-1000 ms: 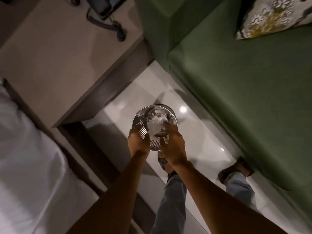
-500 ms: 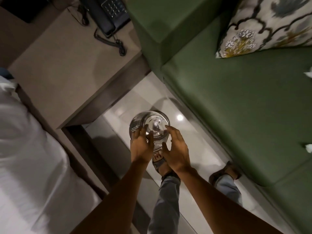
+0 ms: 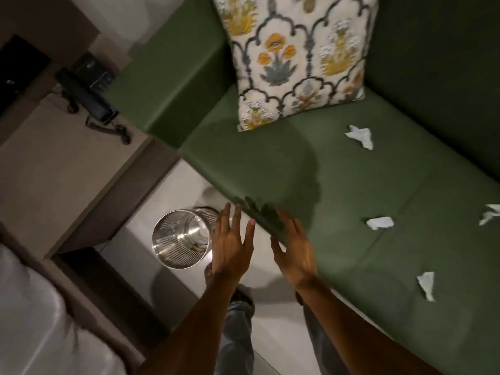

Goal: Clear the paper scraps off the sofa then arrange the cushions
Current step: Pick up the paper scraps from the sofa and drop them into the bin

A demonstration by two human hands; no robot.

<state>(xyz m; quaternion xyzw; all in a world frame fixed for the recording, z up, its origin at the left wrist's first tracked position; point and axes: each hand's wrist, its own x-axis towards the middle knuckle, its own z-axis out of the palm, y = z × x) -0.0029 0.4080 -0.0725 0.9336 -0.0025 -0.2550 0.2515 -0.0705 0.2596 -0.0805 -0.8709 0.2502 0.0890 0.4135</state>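
Observation:
A green sofa (image 3: 270, 169) fills the right side. Several white paper scraps lie on its seat: one far (image 3: 361, 136), one in the middle (image 3: 380, 222), one near (image 3: 427, 285), another at the right edge (image 3: 489, 213). A floral cushion (image 3: 295, 58) leans upright in the sofa's back corner. A shiny metal bin (image 3: 180, 239) stands on the floor by the sofa's front edge. My left hand (image 3: 232, 244) is open, fingers spread, just right of the bin. My right hand (image 3: 295, 247) is open over the sofa's front edge. Neither hand holds anything.
A beige side table (image 3: 54, 169) with a black telephone (image 3: 86, 94) stands left of the sofa. White bedding (image 3: 32, 320) lies at the lower left. My legs and feet are on the pale tiled floor (image 3: 167, 190) below my arms.
Both hands have let go of the bin, which now stands on the floor, and have lifted open toward the sofa. The view has swung up, showing the cushion and scraps.

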